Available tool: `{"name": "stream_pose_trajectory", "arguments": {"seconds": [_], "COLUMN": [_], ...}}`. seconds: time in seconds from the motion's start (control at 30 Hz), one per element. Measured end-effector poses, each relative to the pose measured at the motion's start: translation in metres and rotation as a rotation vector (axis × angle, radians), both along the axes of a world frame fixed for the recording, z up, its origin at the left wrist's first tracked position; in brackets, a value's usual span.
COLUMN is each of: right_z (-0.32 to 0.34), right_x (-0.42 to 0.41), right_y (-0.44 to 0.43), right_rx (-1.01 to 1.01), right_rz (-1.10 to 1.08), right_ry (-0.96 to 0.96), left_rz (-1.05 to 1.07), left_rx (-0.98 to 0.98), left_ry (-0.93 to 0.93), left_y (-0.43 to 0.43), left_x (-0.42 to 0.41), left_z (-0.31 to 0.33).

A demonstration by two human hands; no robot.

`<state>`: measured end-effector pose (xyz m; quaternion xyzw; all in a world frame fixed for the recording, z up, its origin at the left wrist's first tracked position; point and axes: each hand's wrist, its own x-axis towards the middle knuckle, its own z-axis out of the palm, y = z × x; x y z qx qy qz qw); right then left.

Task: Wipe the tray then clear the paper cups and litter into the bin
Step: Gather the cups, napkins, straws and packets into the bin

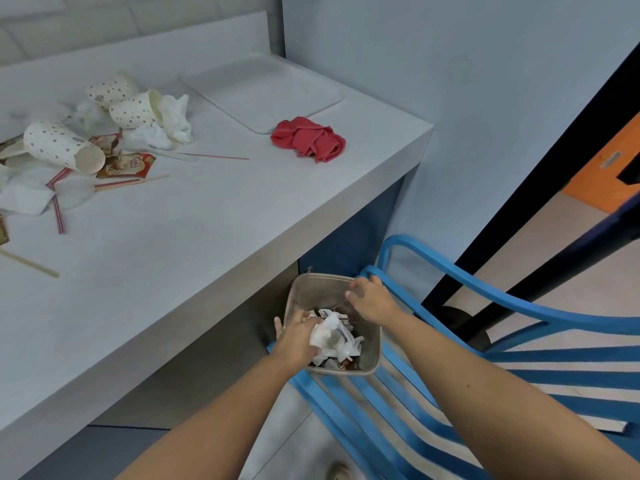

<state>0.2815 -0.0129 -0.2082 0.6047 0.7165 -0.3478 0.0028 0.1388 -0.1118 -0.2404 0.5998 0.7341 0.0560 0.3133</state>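
Note:
A small clear bin (301,289) stands on a blue chair below the counter's edge, with crumpled tissues and wrappers inside. My left hand (298,337) is over the bin, gripping a wad of white tissue (329,336). My right hand (370,299) hovers over the bin's far side, fingers pinched on a thin red straw (337,303). On the counter a white tray (263,88) lies bare at the back right, with a red cloth (308,138) crumpled beside it. Three spotted paper cups (64,145) lie tipped over at the left among tissues (173,121), wrappers (130,164), straws and wooden stirrers.
The blue slatted chair (519,362) fills the lower right, its backrest curving behind the bin. The grey counter (207,220) ends at a wall corner. A dark door frame and an orange panel stand at the far right.

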Motion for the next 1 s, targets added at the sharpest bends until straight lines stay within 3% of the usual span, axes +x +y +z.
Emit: {"name": "stream_pose_trajectory", "arguments": {"seconds": [0.1, 0.27, 0.53, 0.8, 1.0], "right_z": [0.004, 0.016, 0.070, 0.166, 0.194], "right_x": [0.000, -0.004, -0.037, -0.114, -0.187], "right_y": [0.001, 0.001, -0.001, -0.028, -0.070], "right_rx": [0.001, -0.012, -0.029, 0.098, 0.146], "right_rz": [0.015, 0.087, 0.215, 0.436, 0.572], "right_ry": [0.011, 0.027, 0.101, 0.290, 0.365], "left_rz": [-0.023, 0.052, 0.139, 0.498, 0.648], "left_rx": [-0.043, 0.083, 0.516, 0.885, 0.976], "left_ry": [0.058, 0.000, -0.164, -0.400, -0.282], "left_y": [-0.002, 0.001, -0.002, -0.031, -0.072], "left_x": [-0.001, -0.004, -0.015, -0.054, -0.126], "left_z": [0.000, 0.012, 0.068, 0.138, 0.172]}}
